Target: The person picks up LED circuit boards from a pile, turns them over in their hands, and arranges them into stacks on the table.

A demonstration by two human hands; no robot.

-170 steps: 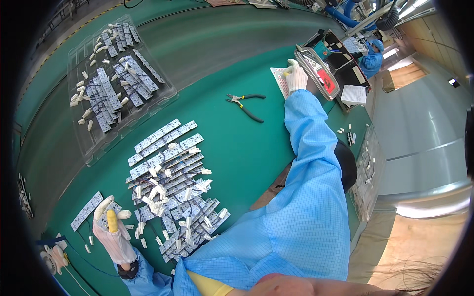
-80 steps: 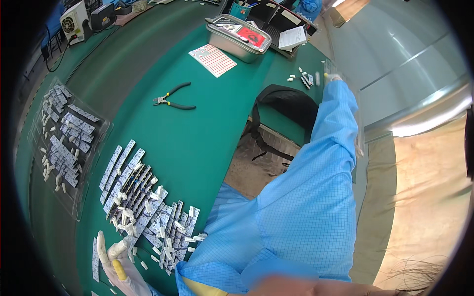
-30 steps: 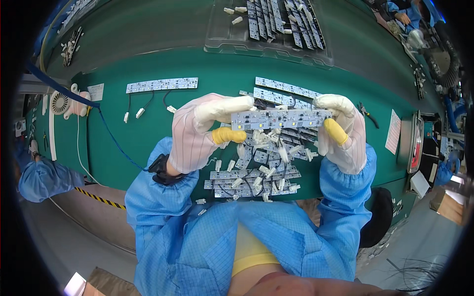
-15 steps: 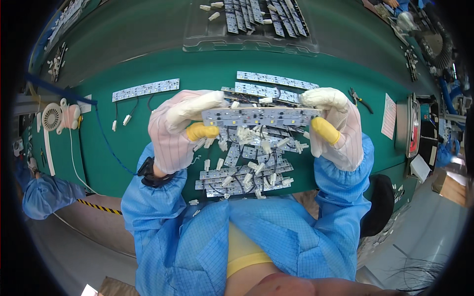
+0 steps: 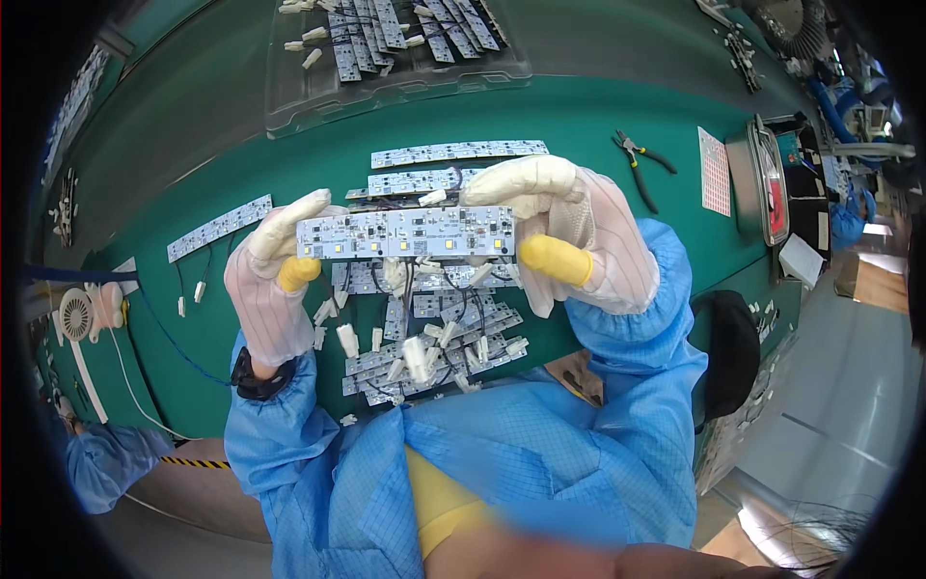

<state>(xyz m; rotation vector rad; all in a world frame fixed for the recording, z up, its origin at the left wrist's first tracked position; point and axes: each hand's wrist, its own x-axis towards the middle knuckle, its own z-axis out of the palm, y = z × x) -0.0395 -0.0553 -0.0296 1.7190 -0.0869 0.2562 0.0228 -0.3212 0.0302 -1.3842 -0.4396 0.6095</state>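
Observation:
A long white LED circuit board is held up level in front of me, its face with small chips and yellow LEDs towards me. My left hand, gloved with a yellow thumb cover, is closed on its left end. At the right end, my right hand is closed too, fingers along the top edge and yellow thumb at the corner. White connectors on dark wires hang under the board. Below lies a pile of similar LED boards, partly overlapping; more LED boards lie just beyond my hands.
On the green mat a single wired LED board lies at left and cutting pliers at right. A clear tray of boards stands at the back. A small fan is far left, a metal box right.
The view has shifted, so the surroundings appear further left. The board has tilted to show its face more fully and looks nearer. Both hands stay at its ends.

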